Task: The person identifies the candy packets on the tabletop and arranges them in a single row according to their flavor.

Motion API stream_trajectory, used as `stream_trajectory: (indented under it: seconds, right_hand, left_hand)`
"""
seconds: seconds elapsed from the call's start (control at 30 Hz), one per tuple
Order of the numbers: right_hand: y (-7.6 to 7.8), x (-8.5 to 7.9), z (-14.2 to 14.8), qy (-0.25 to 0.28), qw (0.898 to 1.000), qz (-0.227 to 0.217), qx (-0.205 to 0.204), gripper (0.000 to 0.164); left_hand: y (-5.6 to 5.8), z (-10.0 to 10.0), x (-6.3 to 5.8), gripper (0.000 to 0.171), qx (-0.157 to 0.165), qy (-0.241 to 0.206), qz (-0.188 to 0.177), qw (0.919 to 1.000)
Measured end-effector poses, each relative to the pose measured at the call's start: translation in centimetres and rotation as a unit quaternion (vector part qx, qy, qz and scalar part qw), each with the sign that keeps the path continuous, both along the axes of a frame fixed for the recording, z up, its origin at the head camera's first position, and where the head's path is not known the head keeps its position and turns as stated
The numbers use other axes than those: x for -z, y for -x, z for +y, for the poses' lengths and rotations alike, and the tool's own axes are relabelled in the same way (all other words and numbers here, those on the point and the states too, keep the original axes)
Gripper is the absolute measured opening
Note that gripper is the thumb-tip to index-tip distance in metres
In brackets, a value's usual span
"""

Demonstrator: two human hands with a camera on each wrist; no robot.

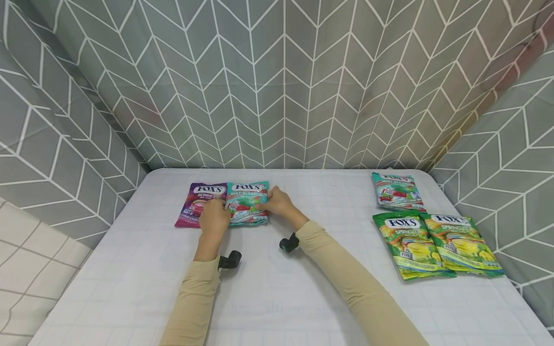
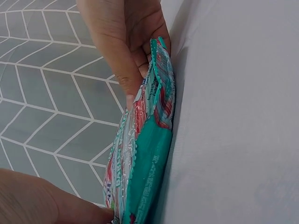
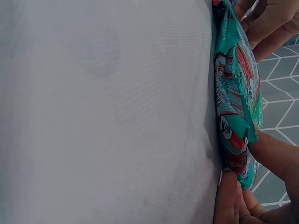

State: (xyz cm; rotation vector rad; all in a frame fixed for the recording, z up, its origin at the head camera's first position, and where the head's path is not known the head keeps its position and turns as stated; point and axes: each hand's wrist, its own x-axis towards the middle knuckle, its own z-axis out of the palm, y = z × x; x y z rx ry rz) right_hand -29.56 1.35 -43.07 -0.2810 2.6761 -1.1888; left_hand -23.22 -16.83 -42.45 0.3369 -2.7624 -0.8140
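Between both hands [image 1: 246, 209], teal candy bag [image 1: 247, 197] on table [image 1: 277, 288]

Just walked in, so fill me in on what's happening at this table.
A person is handling a teal mint candy bag on the white table. The left hand grips its near-left corner and the right hand pinches its right edge. The bag lies flat, right beside a purple berries bag. On the table's right side lie another teal bag and, nearer the person, two green bags side by side.
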Motion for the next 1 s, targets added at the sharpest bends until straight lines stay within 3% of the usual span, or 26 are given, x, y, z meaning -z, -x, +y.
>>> stream_trajectory:
  seconds: [0.27,0.63,1.0]
  right_hand:
    - [0.09,0.08,0.08,-0.016,1.000,0.007,-0.009,0.040]
    - [0.14,0.20,0.07,-0.017,1.000,0.004,-0.022,0.035]
    - [-0.53,0.15,0.16,0.025,0.999,-0.006,-0.028,0.032]
  left_hand:
    - [-0.03,-0.03,-0.16,0.034,0.001,-0.010,0.000,0.9999]
    - [0.07,0.08,0.01,0.036,0.004,-0.001,-0.010,0.9999]
    - [-0.04,0.21,0.00,0.033,0.009,0.013,-0.013,0.9998]
